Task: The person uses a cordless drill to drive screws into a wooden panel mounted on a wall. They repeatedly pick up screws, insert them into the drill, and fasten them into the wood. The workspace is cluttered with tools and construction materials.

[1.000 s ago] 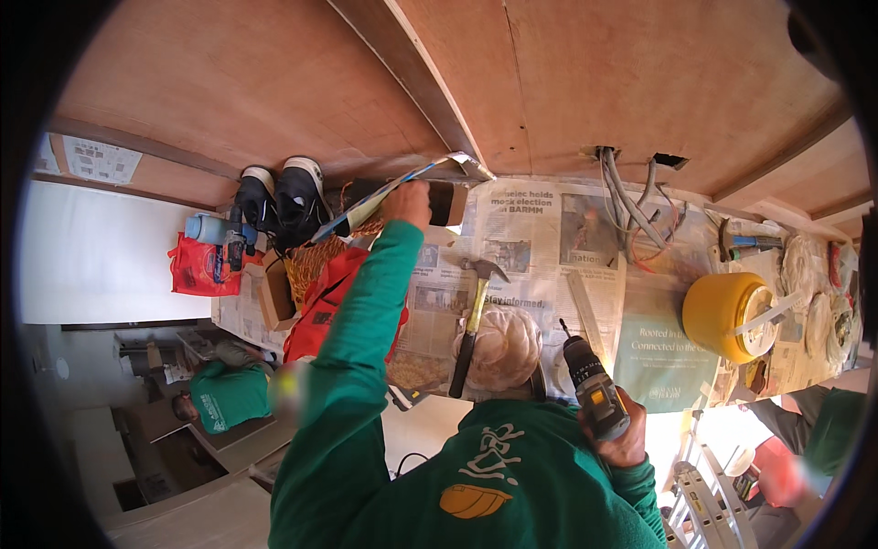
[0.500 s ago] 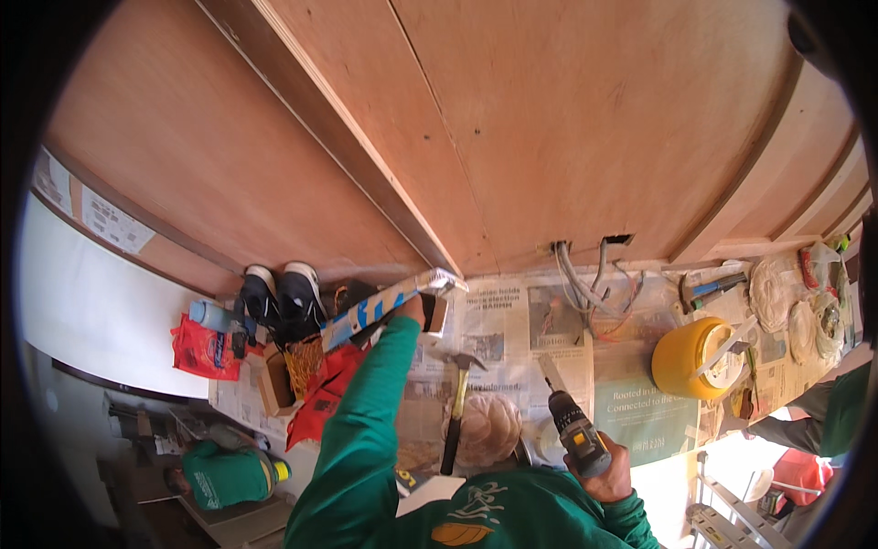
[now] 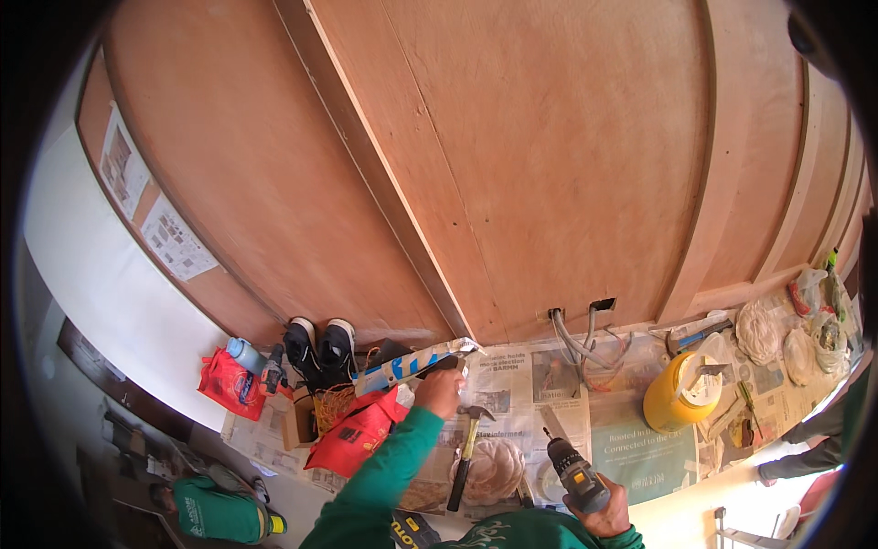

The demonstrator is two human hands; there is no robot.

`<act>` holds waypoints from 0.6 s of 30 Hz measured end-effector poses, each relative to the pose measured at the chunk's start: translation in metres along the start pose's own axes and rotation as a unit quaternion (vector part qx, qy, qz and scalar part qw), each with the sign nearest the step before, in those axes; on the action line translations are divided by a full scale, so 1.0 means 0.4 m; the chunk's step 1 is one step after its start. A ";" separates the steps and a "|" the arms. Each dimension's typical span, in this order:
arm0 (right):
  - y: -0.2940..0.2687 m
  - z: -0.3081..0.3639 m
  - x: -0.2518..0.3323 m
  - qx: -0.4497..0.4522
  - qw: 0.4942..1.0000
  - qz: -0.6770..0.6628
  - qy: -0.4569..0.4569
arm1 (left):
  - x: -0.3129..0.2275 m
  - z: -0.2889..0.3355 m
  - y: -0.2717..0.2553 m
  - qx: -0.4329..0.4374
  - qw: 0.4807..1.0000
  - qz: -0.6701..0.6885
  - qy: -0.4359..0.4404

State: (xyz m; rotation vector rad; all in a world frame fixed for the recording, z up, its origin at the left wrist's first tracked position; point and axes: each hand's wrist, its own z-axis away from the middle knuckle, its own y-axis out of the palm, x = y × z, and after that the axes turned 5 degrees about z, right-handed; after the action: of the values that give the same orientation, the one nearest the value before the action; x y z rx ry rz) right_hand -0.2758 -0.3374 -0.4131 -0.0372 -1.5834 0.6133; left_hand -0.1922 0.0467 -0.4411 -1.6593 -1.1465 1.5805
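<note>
My left hand (image 3: 440,391), in a green sleeve, grips the end of a long thin strip wrapped in blue and white (image 3: 413,365). The strip lies along the foot of the plywood wall (image 3: 549,165). My right hand (image 3: 602,510) holds a grey and black cordless drill (image 3: 572,468), bit pointing up toward the wall. Between the hands a hammer with a yellow and black handle (image 3: 464,447) lies on the newspapers (image 3: 521,380) covering the floor.
Black shoes (image 3: 318,346), a red bag (image 3: 232,385) and a red pouch (image 3: 358,431) sit at the left. Grey cables (image 3: 576,339) hang from wall cut-outs. A yellow container (image 3: 678,394) and bundled bags (image 3: 757,331) lie right. A dark-sleeved arm (image 3: 803,455) reaches in at the right edge.
The view has tilted up, so the wall fills more of the picture and both hands sit lower. My left hand keeps hold of the strip, my right hand keeps the drill.
</note>
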 end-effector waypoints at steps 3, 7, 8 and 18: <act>-0.025 0.015 0.008 -0.003 1.000 -0.023 -0.015 | -0.096 0.079 -0.024 0.051 0.948 0.302 -0.087; -0.073 0.006 0.013 0.036 0.995 -0.054 -0.076 | -0.199 0.171 -0.036 0.116 0.891 0.404 -0.173; -0.088 -0.002 0.009 0.044 0.993 -0.054 -0.094 | -0.225 0.179 -0.032 0.104 0.871 0.445 -0.178; -0.166 -0.050 0.055 0.087 0.957 -0.118 -0.250 | -0.464 0.175 -0.076 -0.111 0.647 0.748 -0.096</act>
State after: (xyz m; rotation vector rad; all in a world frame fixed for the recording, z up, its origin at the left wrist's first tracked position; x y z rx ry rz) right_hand -0.2377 -0.3785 -0.3669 0.4658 -1.9755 0.5988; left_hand -0.2544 -0.1111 -0.3339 -2.9188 0.3930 2.5477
